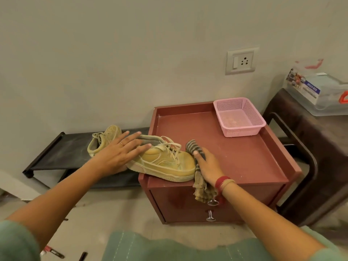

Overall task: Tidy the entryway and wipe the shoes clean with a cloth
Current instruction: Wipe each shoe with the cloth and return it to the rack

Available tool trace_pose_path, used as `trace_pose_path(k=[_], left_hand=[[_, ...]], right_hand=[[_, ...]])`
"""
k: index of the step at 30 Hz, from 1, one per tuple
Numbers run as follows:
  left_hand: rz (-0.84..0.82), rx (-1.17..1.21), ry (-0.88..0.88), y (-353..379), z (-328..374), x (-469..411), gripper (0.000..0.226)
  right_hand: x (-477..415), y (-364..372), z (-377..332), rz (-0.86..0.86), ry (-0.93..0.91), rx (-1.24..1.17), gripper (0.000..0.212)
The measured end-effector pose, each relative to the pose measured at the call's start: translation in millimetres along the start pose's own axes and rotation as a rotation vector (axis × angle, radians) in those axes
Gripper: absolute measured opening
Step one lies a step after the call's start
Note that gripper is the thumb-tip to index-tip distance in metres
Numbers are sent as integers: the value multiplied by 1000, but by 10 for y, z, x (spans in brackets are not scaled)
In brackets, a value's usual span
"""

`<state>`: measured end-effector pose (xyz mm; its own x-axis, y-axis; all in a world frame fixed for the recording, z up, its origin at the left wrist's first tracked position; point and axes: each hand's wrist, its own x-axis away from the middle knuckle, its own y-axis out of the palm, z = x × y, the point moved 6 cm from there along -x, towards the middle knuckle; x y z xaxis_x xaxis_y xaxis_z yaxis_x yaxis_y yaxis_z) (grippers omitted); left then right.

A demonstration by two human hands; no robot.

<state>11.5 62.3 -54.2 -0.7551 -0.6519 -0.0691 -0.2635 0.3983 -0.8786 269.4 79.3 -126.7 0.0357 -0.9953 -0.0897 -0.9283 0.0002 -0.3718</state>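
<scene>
A pink basket [243, 131] sits at the red cabinet's [235, 153] back corner. The dusty tan shoe [165, 162] overhangs its front-left edge, left hand [120, 153] flat on the heel, right hand [207, 166] gripping a striped cloth [202, 191] at the toe.

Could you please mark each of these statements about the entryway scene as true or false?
1. The right hand holds a striped cloth against the toe of the tan sneaker on the cabinet. True.
2. Both sneakers sit on the cabinet. False: the second sneaker sits on the black shoe rack to the left.
3. The left hand rests with straight fingers on the heel end of the tan sneaker. True.
4. The pink basket stands on the floor. False: it stands on the cabinet top, at the far right corner.
</scene>
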Motion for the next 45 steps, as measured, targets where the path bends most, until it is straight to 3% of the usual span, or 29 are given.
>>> trace_pose_path(k=[3,6,9,12,16,20,27,30,33,34,41,45], left_hand=[[3,11,10,-104,-7,-64,105],[-24,8,-11,-295,64,49,105],[-40,-4,-94,-454,79,305,106],[-40,78,-252,-584,31,645,107],[50,226,-518,-774,-125,1084,109],[170,338,-779,-719,-168,1160,110],[269,499,-1080,31,-185,751,115],[237,493,-1031,405,-267,526,114],[224,468,-988,706,-346,343,111],[218,474,-992,807,-376,302,109],[165,495,-960,1309,-427,165,113],[143,506,-861,1374,-331,87,117]], right_hand=[[183,228,-45,-222,-267,591,53],[288,287,-6,-255,-312,750,81],[300,172,-48,-230,-366,884,78],[307,113,44,-319,-308,1059,72],[370,193,225,-487,-96,974,58],[315,222,214,-585,-20,954,77],[261,366,303,-483,-89,997,65],[116,420,293,-513,-76,918,59],[12,481,312,-470,-152,976,86],[-14,500,323,-453,-159,983,86],[-235,610,313,-403,-151,975,55],[-249,648,240,-328,-194,912,70]])
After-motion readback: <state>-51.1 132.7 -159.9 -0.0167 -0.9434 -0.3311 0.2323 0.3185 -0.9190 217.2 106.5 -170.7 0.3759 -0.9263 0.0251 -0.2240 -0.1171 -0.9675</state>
